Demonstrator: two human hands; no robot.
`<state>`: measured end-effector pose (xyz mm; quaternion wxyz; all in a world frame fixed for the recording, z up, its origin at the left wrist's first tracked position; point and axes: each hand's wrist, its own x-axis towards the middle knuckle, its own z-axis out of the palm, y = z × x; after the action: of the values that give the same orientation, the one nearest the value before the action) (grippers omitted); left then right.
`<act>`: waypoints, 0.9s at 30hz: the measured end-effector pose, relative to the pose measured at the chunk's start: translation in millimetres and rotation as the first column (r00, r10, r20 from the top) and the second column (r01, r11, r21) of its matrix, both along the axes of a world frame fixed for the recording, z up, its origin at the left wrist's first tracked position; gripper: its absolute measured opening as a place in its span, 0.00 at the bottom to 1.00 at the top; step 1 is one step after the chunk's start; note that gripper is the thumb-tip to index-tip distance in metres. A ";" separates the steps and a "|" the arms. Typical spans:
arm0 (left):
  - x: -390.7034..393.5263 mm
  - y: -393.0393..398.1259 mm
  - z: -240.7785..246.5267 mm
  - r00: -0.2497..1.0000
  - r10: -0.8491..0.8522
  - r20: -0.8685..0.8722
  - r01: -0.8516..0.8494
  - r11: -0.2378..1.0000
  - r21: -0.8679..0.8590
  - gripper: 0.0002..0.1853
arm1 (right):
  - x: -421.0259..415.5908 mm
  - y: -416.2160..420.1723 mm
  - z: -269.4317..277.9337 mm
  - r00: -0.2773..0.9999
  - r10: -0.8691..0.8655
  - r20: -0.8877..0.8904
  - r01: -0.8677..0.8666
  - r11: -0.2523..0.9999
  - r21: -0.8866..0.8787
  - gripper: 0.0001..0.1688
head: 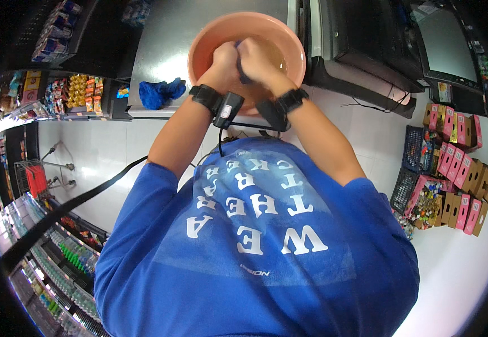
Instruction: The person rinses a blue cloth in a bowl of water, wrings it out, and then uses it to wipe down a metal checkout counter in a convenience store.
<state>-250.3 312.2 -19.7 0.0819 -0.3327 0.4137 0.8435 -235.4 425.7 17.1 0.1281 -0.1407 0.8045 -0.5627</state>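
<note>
Both hands are over the inside of a pink plastic basin (248, 17), which holds some brownish water (275, 54). My left hand (226, 57) and my right hand (253, 59) are closed around a dark blue cloth (243, 75), side by side and nearly touching. Much of the cloth is hidden by the fingers. Left of the basin, a second blue cloth (159, 93) lies crumpled near the front edge of a metal countertop (170, 38). Black straps with small devices are on both wrists.
A dark machine with a monitor (446, 46) stands to the right, with loose cables (378, 105) below it. Pink and brown cartons (459, 164) and dark plastic crates (416, 149) sit on the floor at right. Snack shelves (75, 94) and a shopping cart (35, 179) are at left.
</note>
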 end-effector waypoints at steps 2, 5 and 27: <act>1.3 -11.6 11.4 1.000 0.025 0.011 -0.024 0.995 -0.094 0.13 | 20.9 3.1 13.5 0.982 0.164 0.095 -0.148 0.977 -0.156 0.13; 15.2 -4.5 51.8 0.954 -0.300 -0.002 0.298 0.949 -0.102 0.17 | 10.0 30.1 14.5 0.961 0.242 -0.135 -0.252 0.966 -0.061 0.12; 18.3 -49.3 18.8 0.256 -0.775 0.578 0.371 -0.473 -0.799 0.29 | -47.6 65.8 -56.8 0.893 0.408 -0.188 -0.115 0.613 0.782 0.32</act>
<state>-232.0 263.0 -0.9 0.2612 0.1660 0.9377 0.1577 -283.0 491.5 -39.7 0.1123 -0.2898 0.9431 -0.1185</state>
